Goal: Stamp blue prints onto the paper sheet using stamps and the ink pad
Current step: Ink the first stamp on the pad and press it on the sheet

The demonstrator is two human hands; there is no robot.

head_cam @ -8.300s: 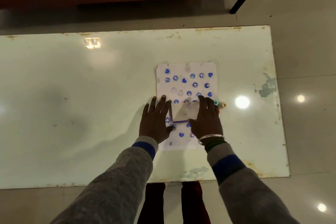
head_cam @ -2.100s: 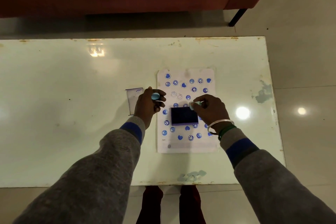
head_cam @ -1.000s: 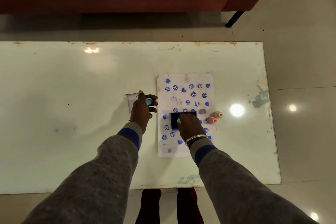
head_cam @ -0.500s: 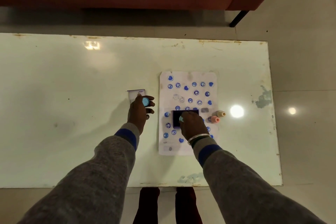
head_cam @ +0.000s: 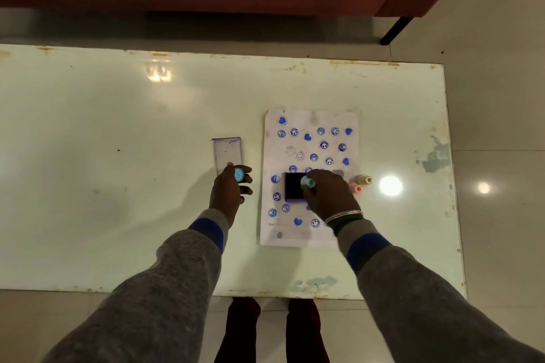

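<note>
Right hand [head_cam: 328, 196] gripping stamp [head_cam: 308, 182] on pad [head_cam: 295, 187]; left hand [head_cam: 230, 190] clutching cap [head_cam: 239, 175]. Risks: over-inking, smudged print on crowded sheet [head_cam: 309, 233].

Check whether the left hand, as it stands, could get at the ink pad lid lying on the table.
Probably yes: the left hand sits right beside the ink pad lid with nothing between, though its fingers already grip a blue stamp.

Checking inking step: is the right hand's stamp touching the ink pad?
Cannot tell. In the head view the teal stamp in the right hand overlaps the ink pad, but seen from above, contact or a gap underneath stays hidden.
</note>
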